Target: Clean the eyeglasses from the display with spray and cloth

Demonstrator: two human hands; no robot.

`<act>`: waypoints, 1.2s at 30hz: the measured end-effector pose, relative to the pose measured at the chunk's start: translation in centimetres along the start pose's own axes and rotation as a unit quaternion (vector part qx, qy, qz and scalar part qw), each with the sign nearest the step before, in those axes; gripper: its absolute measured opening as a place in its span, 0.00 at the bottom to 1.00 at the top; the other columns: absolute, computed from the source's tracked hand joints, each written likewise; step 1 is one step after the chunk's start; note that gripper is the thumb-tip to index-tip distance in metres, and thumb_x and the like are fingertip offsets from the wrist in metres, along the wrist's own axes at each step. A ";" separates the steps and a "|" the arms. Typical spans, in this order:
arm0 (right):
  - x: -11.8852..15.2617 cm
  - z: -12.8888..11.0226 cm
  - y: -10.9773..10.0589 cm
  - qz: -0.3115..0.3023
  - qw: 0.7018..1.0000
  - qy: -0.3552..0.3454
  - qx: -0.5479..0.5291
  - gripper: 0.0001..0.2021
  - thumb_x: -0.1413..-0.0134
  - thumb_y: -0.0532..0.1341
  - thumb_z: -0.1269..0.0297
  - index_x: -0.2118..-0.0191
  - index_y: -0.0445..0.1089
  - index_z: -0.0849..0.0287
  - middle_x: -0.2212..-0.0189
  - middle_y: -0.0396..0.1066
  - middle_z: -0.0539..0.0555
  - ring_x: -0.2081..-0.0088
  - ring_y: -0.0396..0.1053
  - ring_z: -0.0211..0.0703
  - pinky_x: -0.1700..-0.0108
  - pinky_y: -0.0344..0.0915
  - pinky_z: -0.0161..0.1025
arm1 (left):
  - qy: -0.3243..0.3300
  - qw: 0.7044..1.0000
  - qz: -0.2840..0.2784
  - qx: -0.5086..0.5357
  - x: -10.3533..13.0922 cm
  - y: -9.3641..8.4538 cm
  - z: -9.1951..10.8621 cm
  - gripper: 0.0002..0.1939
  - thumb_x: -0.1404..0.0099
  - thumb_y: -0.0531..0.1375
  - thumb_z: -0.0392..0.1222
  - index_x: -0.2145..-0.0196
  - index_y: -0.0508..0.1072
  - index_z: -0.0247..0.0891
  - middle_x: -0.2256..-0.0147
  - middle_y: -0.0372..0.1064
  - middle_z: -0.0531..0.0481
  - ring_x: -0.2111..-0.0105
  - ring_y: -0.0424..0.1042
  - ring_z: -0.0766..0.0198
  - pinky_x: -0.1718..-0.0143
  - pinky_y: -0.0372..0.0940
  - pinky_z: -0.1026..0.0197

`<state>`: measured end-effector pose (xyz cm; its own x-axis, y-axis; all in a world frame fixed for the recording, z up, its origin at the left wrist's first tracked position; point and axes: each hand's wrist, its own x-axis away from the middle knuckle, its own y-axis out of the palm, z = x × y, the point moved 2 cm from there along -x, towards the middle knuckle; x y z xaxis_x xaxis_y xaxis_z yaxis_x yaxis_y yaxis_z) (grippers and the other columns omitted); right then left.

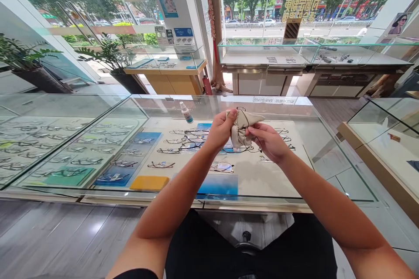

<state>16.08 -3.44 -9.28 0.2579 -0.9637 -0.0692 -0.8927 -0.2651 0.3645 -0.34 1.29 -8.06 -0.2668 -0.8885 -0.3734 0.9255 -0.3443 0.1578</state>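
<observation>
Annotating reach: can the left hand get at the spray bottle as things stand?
Likely yes: the spray bottle stands on the glass counter left of the left hand, with nothing visible between them. That hand grips the cloth, though, so it would probably need freeing first.

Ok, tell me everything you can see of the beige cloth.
The beige cloth looks soft, with a dark, jagged edge. It is bunched and folded, one corner pointing toward the picture's right, held above the glass counter. The left grip and right grip both touch it, and thin dark-framed glasses lie partly in its folds.
</observation>
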 end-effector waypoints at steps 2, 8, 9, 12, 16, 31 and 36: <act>-0.1 -0.4 -0.6 0.017 1.000 -0.001 -0.002 0.17 0.54 0.80 0.50 0.68 0.79 0.56 0.66 0.76 0.53 0.63 0.68 0.43 0.59 0.65 0.42 | -0.013 0.999 -0.044 0.026 -0.2 -0.3 0.2 0.30 0.35 0.72 0.70 0.65 0.78 0.37 0.71 0.76 0.49 0.71 0.74 0.63 0.68 0.70 0.61; -0.2 -0.6 -0.9 0.022 1.000 -0.002 -0.022 0.16 0.55 0.80 0.51 0.69 0.79 0.56 0.66 0.75 0.53 0.63 0.67 0.42 0.60 0.65 0.41 | -0.028 0.993 -0.103 0.057 0.3 0.3 1.0 0.25 0.39 0.80 0.54 0.52 0.80 0.38 0.64 0.80 0.48 0.67 0.77 0.63 0.64 0.72 0.62; -0.2 -0.5 -0.7 0.014 1.000 -0.003 -0.022 0.16 0.54 0.79 0.51 0.68 0.79 0.56 0.66 0.75 0.53 0.63 0.67 0.42 0.60 0.65 0.41 | -0.029 0.993 -0.099 0.057 0.4 0.6 1.1 0.25 0.40 0.80 0.53 0.52 0.79 0.39 0.66 0.80 0.48 0.68 0.77 0.63 0.66 0.72 0.62; -0.1 0.1 -0.2 -0.014 1.000 -0.009 -0.007 0.16 0.52 0.79 0.50 0.67 0.79 0.56 0.67 0.74 0.52 0.64 0.67 0.42 0.58 0.65 0.43 | -0.022 0.996 -0.072 0.042 0.8 1.2 1.0 0.25 0.40 0.80 0.56 0.59 0.74 0.40 0.73 0.77 0.52 0.74 0.75 0.64 0.71 0.69 0.62; 0.2 1.0 0.6 -0.039 0.999 -0.011 0.018 0.20 0.50 0.79 0.45 0.68 0.79 0.57 0.70 0.74 0.51 0.65 0.67 0.42 0.55 0.64 0.44 | 0.032 0.999 0.024 -0.035 1.3 1.5 0.9 0.29 0.37 0.75 0.67 0.69 0.69 0.41 0.81 0.67 0.57 0.81 0.64 0.69 0.78 0.59 0.64; -0.6 -1.7 -2.3 0.033 0.993 -0.106 0.025 0.15 0.43 0.76 0.46 0.67 0.80 0.51 0.44 0.77 0.54 0.38 0.67 0.52 0.37 0.65 0.46 | -0.014 0.979 0.155 0.132 -1.2 -1.2 -0.7 0.23 0.28 0.69 0.64 0.59 0.80 0.40 0.63 0.83 0.48 0.59 0.82 0.61 0.56 0.75 0.60; -0.7 -2.5 -3.1 0.035 0.992 -0.121 0.000 0.13 0.40 0.75 0.49 0.67 0.80 0.50 0.38 0.76 0.54 0.32 0.65 0.51 0.34 0.63 0.45 | 0.001 0.972 0.165 0.168 -1.7 -2.5 -0.6 0.18 0.26 0.69 0.58 0.56 0.80 0.40 0.59 0.82 0.49 0.60 0.81 0.64 0.55 0.76 0.62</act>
<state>19.57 -1.89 -8.01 0.0983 -0.9594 -0.2642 -0.9055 -0.1964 0.3761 -2.08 3.84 -8.41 0.0310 -0.9669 -0.2534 0.8209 -0.1200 0.5583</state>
